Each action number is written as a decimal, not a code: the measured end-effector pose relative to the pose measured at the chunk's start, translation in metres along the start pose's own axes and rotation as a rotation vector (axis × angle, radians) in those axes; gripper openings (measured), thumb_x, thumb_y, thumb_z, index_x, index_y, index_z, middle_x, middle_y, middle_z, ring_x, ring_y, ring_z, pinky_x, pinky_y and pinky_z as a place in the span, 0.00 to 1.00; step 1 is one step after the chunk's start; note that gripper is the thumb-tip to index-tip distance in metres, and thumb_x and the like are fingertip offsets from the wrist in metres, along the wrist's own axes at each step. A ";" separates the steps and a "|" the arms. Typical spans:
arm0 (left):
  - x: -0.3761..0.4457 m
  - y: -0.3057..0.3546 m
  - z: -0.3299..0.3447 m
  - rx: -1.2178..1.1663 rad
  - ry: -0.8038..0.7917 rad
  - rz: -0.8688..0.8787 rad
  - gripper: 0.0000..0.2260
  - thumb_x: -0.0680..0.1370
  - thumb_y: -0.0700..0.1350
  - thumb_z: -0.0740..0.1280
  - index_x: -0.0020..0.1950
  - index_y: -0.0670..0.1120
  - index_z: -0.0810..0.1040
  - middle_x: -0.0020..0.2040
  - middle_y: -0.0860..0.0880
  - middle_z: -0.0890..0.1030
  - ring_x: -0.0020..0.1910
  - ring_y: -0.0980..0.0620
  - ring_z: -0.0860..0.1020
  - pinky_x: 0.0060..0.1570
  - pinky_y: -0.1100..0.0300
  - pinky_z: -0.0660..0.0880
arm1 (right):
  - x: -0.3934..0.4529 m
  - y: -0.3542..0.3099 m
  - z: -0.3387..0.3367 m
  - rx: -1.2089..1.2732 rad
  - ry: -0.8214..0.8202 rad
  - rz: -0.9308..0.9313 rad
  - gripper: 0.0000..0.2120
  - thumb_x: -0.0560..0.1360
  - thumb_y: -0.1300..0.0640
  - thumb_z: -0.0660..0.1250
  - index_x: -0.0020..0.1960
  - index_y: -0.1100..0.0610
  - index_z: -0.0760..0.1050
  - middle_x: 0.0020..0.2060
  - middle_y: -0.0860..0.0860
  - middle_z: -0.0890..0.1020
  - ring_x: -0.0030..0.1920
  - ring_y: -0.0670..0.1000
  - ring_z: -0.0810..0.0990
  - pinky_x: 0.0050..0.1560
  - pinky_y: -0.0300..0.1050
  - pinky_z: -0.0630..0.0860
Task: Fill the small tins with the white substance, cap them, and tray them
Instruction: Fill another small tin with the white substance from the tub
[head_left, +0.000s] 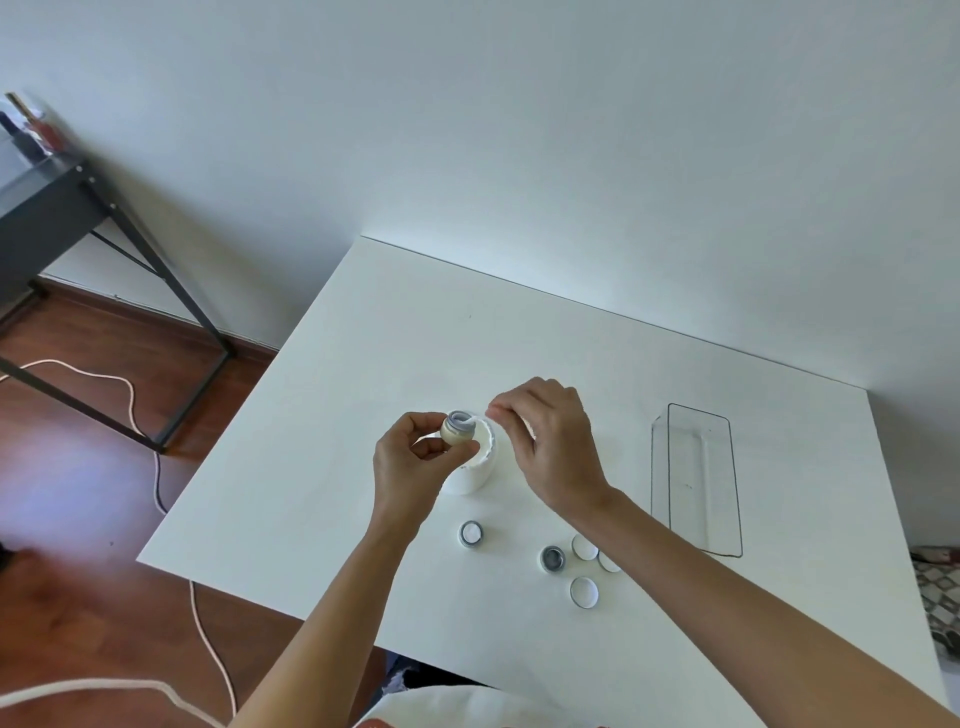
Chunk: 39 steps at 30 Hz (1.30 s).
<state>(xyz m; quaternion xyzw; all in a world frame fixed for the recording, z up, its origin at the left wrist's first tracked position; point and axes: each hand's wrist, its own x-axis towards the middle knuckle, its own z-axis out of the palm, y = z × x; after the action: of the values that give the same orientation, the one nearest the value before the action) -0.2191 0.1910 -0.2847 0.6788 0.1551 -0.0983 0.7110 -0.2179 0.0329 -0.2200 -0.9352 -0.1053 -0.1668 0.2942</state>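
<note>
White table (675, 364); left hand (410, 462) around tin (460, 428)

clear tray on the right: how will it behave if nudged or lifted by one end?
The clear tray looks thin-walled and holds nothing visible, so it is probably light. On the smooth white table a nudge would likely slide it rather than tip it, since it sits low and long. Lifted by one end, it may flex slightly.

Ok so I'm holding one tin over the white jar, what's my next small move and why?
Probably bring the right hand down onto the tin in your left hand and press the white substance in. The tin sits tilted over the open white jar, and the right fingertips look pinched just above it. The clear tray holds no tins yet.
</note>
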 end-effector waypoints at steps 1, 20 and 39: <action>0.002 0.002 -0.003 -0.010 0.006 0.001 0.14 0.68 0.35 0.79 0.50 0.44 0.81 0.45 0.53 0.87 0.42 0.55 0.86 0.39 0.69 0.77 | 0.000 -0.001 0.000 -0.073 0.007 -0.108 0.06 0.77 0.59 0.67 0.42 0.57 0.81 0.35 0.49 0.79 0.36 0.52 0.75 0.42 0.45 0.69; 0.024 0.014 -0.020 0.038 -0.036 0.011 0.14 0.68 0.35 0.79 0.50 0.45 0.81 0.46 0.53 0.87 0.41 0.54 0.86 0.38 0.68 0.78 | 0.005 -0.001 -0.003 -0.353 0.175 -0.391 0.05 0.74 0.61 0.71 0.40 0.54 0.83 0.35 0.45 0.81 0.32 0.53 0.75 0.39 0.46 0.68; 0.032 0.015 -0.018 -0.064 -0.020 0.062 0.16 0.69 0.33 0.79 0.52 0.44 0.79 0.47 0.50 0.86 0.44 0.60 0.84 0.42 0.69 0.78 | 0.030 0.034 0.031 -0.319 -0.173 0.212 0.08 0.77 0.53 0.67 0.44 0.55 0.83 0.42 0.51 0.78 0.42 0.54 0.77 0.49 0.47 0.66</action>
<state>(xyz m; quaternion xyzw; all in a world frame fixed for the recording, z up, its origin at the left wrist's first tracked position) -0.1856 0.2121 -0.2830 0.6593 0.1298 -0.0779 0.7365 -0.1723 0.0267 -0.2503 -0.9866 -0.0036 -0.0685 0.1481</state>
